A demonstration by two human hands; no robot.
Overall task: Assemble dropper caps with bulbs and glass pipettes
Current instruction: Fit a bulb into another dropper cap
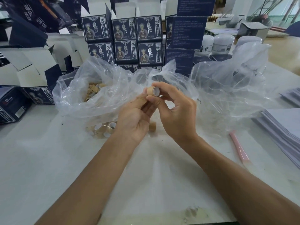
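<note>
Dropper cap (153, 91), tan and ring-shaped, was pinched by the right hand (176, 111) fingers above the desk (146, 168), open end toward the camera, likely for inserting; left hand (135, 118) fingers curled against its underside, steadying it.

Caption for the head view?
Right hand pinches a tan dropper cap beside the left hand, plastic bags behind.

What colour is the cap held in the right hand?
Tan, wood-like, with a white inside; the cap shows in the head view.
</note>
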